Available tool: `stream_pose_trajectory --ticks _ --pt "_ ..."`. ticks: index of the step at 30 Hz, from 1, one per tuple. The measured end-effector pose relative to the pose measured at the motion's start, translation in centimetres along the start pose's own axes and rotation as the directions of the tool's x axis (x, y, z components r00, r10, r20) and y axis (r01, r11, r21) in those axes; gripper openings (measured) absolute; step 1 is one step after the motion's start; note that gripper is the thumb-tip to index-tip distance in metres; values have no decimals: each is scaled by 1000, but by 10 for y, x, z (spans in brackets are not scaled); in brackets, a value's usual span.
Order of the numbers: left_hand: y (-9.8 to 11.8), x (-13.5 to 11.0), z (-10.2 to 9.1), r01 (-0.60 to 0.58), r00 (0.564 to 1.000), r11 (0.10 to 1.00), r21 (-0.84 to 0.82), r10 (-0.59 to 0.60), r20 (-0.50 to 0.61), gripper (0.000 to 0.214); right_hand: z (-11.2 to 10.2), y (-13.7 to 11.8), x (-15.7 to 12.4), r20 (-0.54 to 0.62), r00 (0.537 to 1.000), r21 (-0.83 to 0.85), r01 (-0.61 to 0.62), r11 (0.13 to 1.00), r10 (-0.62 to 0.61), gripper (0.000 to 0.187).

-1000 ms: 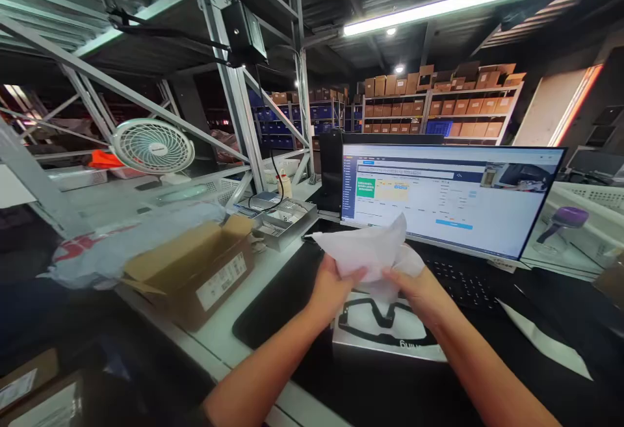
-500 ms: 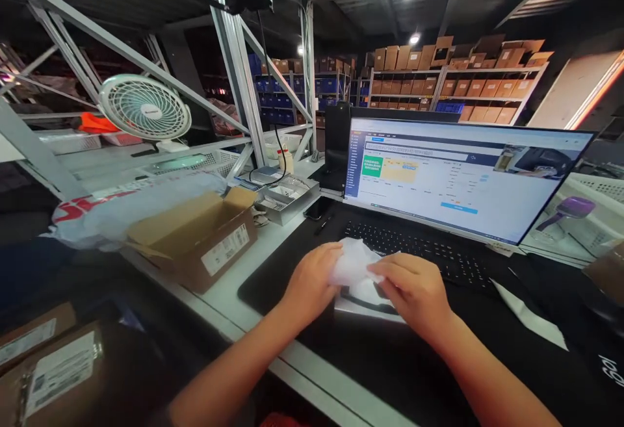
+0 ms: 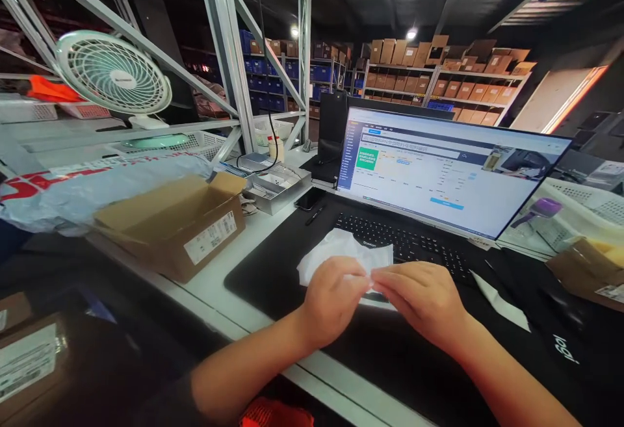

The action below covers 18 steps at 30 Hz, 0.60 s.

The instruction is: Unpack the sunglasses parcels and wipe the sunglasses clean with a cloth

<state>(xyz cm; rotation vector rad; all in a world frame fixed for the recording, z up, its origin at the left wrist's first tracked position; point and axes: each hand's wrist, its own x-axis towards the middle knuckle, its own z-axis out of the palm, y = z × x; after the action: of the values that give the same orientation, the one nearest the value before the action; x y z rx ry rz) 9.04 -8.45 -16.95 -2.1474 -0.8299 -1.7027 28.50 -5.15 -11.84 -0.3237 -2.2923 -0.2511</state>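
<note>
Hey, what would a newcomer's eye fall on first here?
Probably the bright monitor behind the keyboard. Nearer, the left hand and right hand meet at a crumpled white sheet. At the picture's left, a round fan stands beyond an open cardboard box.

Dark sleeve (image 3: pixel 176 391), bare forearms (image 3: pixel 258 362)

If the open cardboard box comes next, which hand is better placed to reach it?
Probably the left hand: it is nearer the open cardboard box, which stands off to its left. The right hand is farther across. Both hands are at the white sheet.
</note>
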Motion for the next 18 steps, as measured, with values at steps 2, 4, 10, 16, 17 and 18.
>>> stream_pose_trajectory --ticks 2,4,10,16,17,18 --pt "-2 -8 -5 -39 996 999 -9 38 -75 17 -3 8 -4 54 997 -138 64 988 -57 8" --pt "-5 -16 -13 -30 983 1000 -4 28 -184 21 -5 22 -9 112 992 -287 93 953 -63 9" --pt "-13 -28 -23 14 967 1000 -14 -17 -256 19 -14 44 -13 155 988 -464 82 882 -11 8" --pt "-12 -31 -13 -25 954 999 -29 15 -300 13 -11 2 -7 32 995 -163 97 982 -93 22" --pt "-11 -31 -12 -28 953 999 -31 17 -303 12 -8 -3 -7 48 995 -124 96 988 -91 20" --pt "-10 -32 -10 -30 953 999 -33 19 -302 11 -4 -6 -7 76 994 -104 87 991 -79 18"
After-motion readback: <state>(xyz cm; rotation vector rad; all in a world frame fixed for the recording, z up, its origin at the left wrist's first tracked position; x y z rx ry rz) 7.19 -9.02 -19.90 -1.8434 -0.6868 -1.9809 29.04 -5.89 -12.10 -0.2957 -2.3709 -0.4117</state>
